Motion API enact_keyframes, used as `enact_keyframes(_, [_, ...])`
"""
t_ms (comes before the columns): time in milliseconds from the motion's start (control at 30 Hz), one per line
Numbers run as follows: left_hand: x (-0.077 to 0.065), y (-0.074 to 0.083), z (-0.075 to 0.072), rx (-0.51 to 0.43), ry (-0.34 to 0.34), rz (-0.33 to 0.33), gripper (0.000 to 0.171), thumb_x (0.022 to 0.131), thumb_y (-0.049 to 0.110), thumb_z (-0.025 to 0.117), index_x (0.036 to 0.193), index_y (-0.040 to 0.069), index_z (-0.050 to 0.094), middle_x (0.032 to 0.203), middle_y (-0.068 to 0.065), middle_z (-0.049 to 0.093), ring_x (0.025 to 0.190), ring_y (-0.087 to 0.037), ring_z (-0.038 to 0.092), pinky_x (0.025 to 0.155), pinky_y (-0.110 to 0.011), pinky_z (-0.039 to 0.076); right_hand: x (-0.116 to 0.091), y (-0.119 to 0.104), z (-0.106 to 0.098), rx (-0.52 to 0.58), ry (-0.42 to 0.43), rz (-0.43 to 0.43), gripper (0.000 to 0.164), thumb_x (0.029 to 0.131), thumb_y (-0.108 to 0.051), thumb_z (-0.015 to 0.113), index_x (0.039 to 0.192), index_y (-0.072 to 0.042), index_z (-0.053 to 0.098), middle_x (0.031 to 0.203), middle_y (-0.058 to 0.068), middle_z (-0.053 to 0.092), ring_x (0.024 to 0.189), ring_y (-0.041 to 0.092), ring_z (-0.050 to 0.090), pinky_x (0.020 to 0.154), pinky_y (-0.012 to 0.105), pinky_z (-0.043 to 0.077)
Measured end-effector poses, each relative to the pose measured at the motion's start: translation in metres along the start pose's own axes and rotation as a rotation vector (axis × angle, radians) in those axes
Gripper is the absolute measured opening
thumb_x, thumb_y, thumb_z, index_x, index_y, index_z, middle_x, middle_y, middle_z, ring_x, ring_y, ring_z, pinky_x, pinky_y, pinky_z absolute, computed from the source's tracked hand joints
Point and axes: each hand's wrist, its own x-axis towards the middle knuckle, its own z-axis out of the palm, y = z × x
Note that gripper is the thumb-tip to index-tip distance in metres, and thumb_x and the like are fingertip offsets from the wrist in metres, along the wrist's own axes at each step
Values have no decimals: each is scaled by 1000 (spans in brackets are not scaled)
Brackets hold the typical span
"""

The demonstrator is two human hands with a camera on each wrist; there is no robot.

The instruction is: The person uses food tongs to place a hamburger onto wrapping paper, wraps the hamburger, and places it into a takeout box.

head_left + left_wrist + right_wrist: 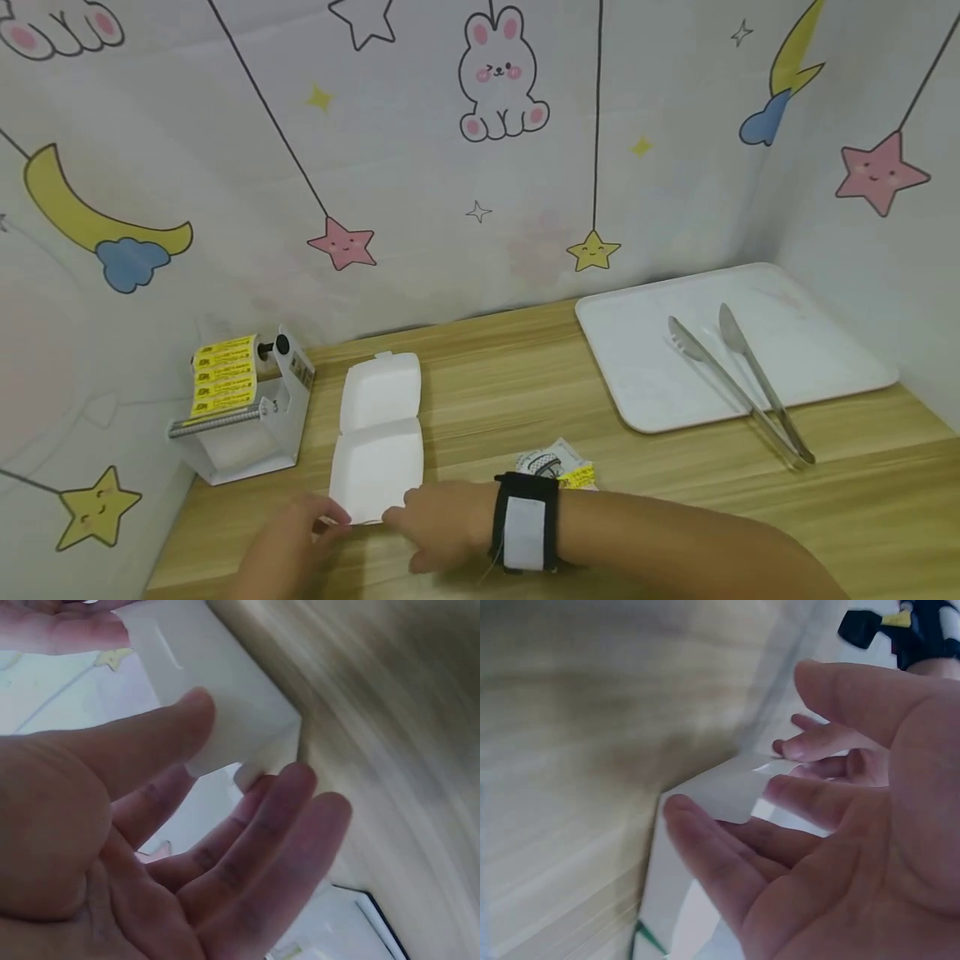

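A white clamshell takeout box (377, 471) lies on the wooden table with its lid folded back away from me. My left hand (288, 537) is at its near left corner. In the left wrist view the thumb (196, 712) lies across the outside of the wall, and the index fingertip is hidden behind it. At the near right corner is my right hand (442, 521), its fingertips touching the front edge. The right wrist view shows its fingers (686, 810) extended against the box wall (727, 791), the thumb held apart. A black band circles the right wrist.
A white label dispenser (288, 417) with a yellow label roll (223, 375) stands left of the box. Printed papers (558, 462) lie partly behind the right forearm. Metal tongs (757, 392) rest across a white tray (630, 367) at the back right. A patterned curtain hangs behind.
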Motion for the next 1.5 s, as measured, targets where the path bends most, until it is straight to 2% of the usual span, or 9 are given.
enact_keyframes(200, [-15,19,14,9,-9,12,15,84,13,82,82,22,70,96,6,62,82,-11,62,72,-35,54,-30,-5,8,17,-24,-32,37,92,-35,73,123,-19,60,87,-9,59,74,2,51,62,18,43])
enact_keyframes(433, [-24,41,30,-1,24,126,19,81,18,85,79,27,69,91,12,58,79,-5,62,65,-25,51,-63,4,11,94,-76,-18,35,93,-34,73,123,-18,62,87,-12,59,75,0,51,66,17,44])
enact_keyframes(633, [-25,54,38,-30,-58,204,14,83,25,84,80,24,70,88,9,54,71,-1,51,60,-24,46,-88,10,8,141,-68,2,26,94,-32,72,114,-16,66,79,-14,55,70,-1,50,63,16,42])
enact_keyframes(767, [-27,62,45,-34,-57,248,14,84,28,84,80,23,71,88,10,52,69,0,50,57,-24,44,-100,13,10,189,-57,27,21,93,-29,72,109,-16,68,76,-15,53,68,-1,49,61,16,41])
enact_keyframes(1000, [-32,73,54,-18,-16,293,16,81,31,86,82,23,72,91,13,53,69,2,51,55,-23,44,-114,18,9,293,-96,38,35,95,-32,72,124,-14,69,87,-14,64,76,-4,55,68,16,48])
enact_keyframes(1100, [-35,72,53,-7,-20,313,25,79,34,88,95,20,75,95,10,54,68,1,50,53,-23,43,-122,20,3,301,-40,41,41,94,-33,73,130,-14,66,104,-11,67,91,-3,59,79,20,51])
enact_keyframes(1267, [-43,74,38,1,-45,242,73,72,52,88,130,15,66,106,0,54,60,-5,47,47,-24,40,-146,36,-18,282,124,44,42,95,-31,72,131,-13,64,120,-6,66,94,-2,58,86,23,51])
enact_keyframes(1400, [-45,89,21,-66,51,149,88,67,55,90,139,16,57,115,-1,54,67,-8,51,50,-25,41,-166,66,-30,331,234,65,41,97,-28,72,134,-15,61,132,-2,62,112,10,61,98,35,51])
enact_keyframes(1500, [-41,108,19,-115,121,225,85,72,50,90,141,14,55,127,-2,56,87,-13,62,64,-30,54,-178,96,-23,423,243,96,56,93,-27,76,144,-19,54,152,3,48,139,24,45,110,51,42])
